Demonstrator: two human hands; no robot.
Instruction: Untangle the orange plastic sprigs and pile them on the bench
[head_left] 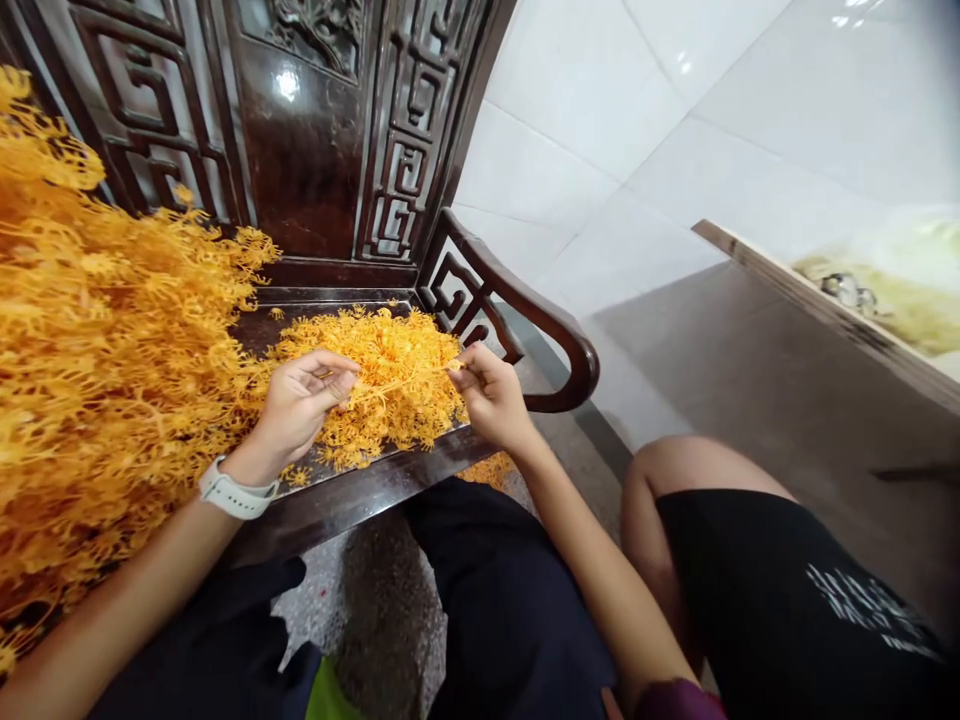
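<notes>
1. The left hand (300, 410) is clenched on one end of a branching orange sprig (397, 384), fingers curled around the stem.
2. The right hand (491, 395) pinches the other end between its fingertips.
3. The sprig spans the hands, above a loose orange pile (382, 345) on the seat of a carved dark wooden chair (360, 505).
4. A larger orange heap (97, 350) lies just left.

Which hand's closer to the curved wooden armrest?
Right. The right hand, pinching an orange sprig, sits just short of the armrest, not touching it. The left hand is farther away, at the sprig's other end.
</notes>
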